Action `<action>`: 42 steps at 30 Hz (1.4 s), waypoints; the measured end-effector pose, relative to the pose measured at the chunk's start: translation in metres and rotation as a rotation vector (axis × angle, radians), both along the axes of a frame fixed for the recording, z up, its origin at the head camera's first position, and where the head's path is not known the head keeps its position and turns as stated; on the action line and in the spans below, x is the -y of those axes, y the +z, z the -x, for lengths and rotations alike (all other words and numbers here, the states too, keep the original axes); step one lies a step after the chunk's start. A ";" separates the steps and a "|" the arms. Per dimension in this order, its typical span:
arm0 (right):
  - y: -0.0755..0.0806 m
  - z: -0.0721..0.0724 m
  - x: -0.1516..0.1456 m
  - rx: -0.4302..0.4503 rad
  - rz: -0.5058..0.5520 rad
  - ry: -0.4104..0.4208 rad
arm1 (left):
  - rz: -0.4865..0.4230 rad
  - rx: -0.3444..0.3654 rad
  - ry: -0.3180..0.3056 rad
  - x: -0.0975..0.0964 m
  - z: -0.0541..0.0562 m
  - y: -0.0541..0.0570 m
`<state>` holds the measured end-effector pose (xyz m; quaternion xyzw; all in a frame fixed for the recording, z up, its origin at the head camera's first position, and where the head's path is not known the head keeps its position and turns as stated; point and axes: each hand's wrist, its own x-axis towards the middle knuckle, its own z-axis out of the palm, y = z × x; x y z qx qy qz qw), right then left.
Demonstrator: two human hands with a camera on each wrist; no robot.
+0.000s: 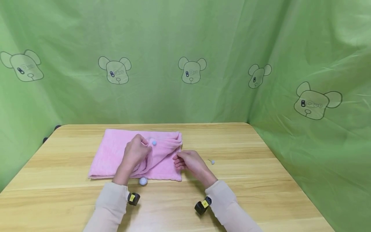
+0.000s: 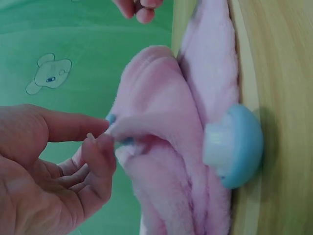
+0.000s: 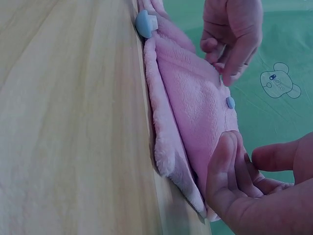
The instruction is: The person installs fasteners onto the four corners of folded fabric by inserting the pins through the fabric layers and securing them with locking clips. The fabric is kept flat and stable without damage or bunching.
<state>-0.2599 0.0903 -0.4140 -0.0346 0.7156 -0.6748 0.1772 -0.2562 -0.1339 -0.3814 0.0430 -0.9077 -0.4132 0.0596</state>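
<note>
A folded pink plush cloth (image 1: 113, 151) lies on the table, its right part raised into a fold. My left hand (image 1: 135, 151) is at the peak of that fold; in the left wrist view its thumb and forefinger seem to pinch the cloth. A small light-blue round head (image 1: 154, 142) sits on the cloth beside these fingertips. Another bit of blue (image 2: 128, 141) shows under the fold, mostly hidden. By the cloth's right edge, my right hand (image 1: 189, 161) has loosely bent fingers, thumb apart, and holds nothing visible.
A light-blue mushroom-shaped piece with a pale stem (image 2: 237, 147) lies at the cloth's near edge. To the right, a small blue-headed pin (image 1: 213, 162) rests on the wooden table (image 1: 246, 193). Green curtains (image 1: 156, 100) with bear outlines surround the back and sides.
</note>
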 end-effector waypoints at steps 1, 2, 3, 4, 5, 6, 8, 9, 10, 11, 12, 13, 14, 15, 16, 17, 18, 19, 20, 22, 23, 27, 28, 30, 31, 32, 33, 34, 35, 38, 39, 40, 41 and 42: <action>0.000 0.000 0.000 0.000 0.002 0.000 | -0.003 -0.015 0.000 -0.002 -0.001 0.001; 0.000 0.000 0.000 -0.003 0.004 0.001 | -0.002 -0.032 -0.005 -0.004 -0.002 0.003; 0.000 0.000 0.000 -0.003 0.007 0.003 | -0.004 -0.046 -0.016 -0.007 -0.004 0.005; 0.000 0.000 0.000 -0.002 0.009 0.004 | -0.007 -0.058 -0.036 -0.010 -0.005 0.006; 0.000 0.000 0.000 -0.004 0.010 0.005 | -0.009 -0.067 -0.062 -0.014 -0.007 0.007; 0.000 0.000 0.000 -0.003 0.010 0.004 | -0.005 -0.072 -0.092 -0.018 -0.008 0.008; 0.000 0.001 0.000 0.001 0.008 -0.003 | 0.026 -0.072 -0.164 -0.027 -0.011 0.009; 0.000 0.001 0.000 0.005 0.006 -0.007 | 0.041 -0.063 -0.203 -0.031 -0.013 0.009; 0.000 0.001 0.000 0.006 0.004 -0.012 | 0.057 -0.051 -0.240 -0.036 -0.014 0.008; 0.000 0.001 0.000 0.006 0.002 -0.016 | 0.074 -0.035 -0.275 -0.040 -0.016 0.007; 0.000 0.001 0.000 0.011 0.003 -0.023 | 0.095 -0.014 -0.308 -0.043 -0.017 0.006; 0.000 0.001 0.000 0.006 0.003 -0.024 | 0.113 0.012 -0.339 -0.047 -0.019 0.005; 0.001 0.001 0.000 0.009 0.006 -0.026 | 0.129 0.044 -0.369 -0.050 -0.021 0.004; 0.001 0.000 0.000 0.007 0.009 -0.027 | 0.151 0.073 -0.395 -0.052 -0.023 0.002; 0.001 0.000 0.000 0.007 0.013 -0.026 | 0.175 0.103 -0.418 -0.054 -0.024 0.001; 0.001 0.000 0.000 0.003 0.014 -0.024 | 0.195 0.133 -0.439 -0.056 -0.025 0.000; 0.001 0.000 0.000 0.002 0.017 -0.021 | 0.215 0.161 -0.453 -0.057 -0.027 -0.001; 0.001 0.000 0.000 0.000 0.016 -0.016 | 0.234 0.184 -0.462 -0.059 -0.028 -0.002; 0.001 0.000 0.000 0.004 0.016 -0.015 | 0.254 0.198 -0.470 -0.059 -0.028 -0.003; 0.001 0.000 0.000 0.000 0.012 -0.007 | 0.285 0.215 -0.472 -0.060 -0.028 -0.005; 0.001 0.000 0.000 -0.002 0.011 -0.003 | 0.301 0.218 -0.469 -0.061 -0.028 -0.006; 0.001 -0.001 0.000 -0.002 0.009 0.001 | 0.366 0.223 -0.455 -0.061 -0.025 -0.011; 0.002 -0.001 0.000 -0.002 0.008 0.000 | 0.377 0.222 -0.453 -0.061 -0.025 -0.012; 0.003 -0.001 0.001 -0.002 0.002 -0.002 | 0.391 0.219 -0.452 -0.060 -0.024 -0.014; 0.003 -0.002 0.001 -0.002 0.001 -0.004 | 0.389 0.217 -0.453 -0.059 -0.023 -0.014; 0.004 -0.002 0.001 -0.002 0.000 -0.006 | 0.388 0.208 -0.457 -0.058 -0.023 -0.015; 0.004 -0.002 0.002 -0.002 -0.001 -0.006 | 0.382 0.199 -0.461 -0.058 -0.023 -0.015; 0.004 -0.002 0.002 -0.002 -0.001 -0.005 | 0.369 0.195 -0.464 -0.057 -0.023 -0.015; 0.005 -0.002 0.002 -0.002 -0.001 -0.004 | 0.357 0.189 -0.466 -0.056 -0.023 -0.015; 0.005 -0.003 0.002 -0.009 -0.012 0.004 | 0.310 0.169 -0.471 -0.053 -0.024 -0.014; 0.005 -0.003 0.001 -0.014 -0.023 0.009 | 0.291 0.166 -0.465 -0.052 -0.024 -0.014; 0.005 -0.003 0.000 -0.018 -0.035 0.014 | 0.271 0.164 -0.455 -0.051 -0.024 -0.013; 0.005 -0.004 -0.001 -0.026 -0.056 0.017 | 0.251 0.165 -0.442 -0.051 -0.025 -0.013; 0.005 -0.004 -0.002 -0.035 -0.080 0.021 | 0.236 0.158 -0.431 -0.050 -0.024 -0.013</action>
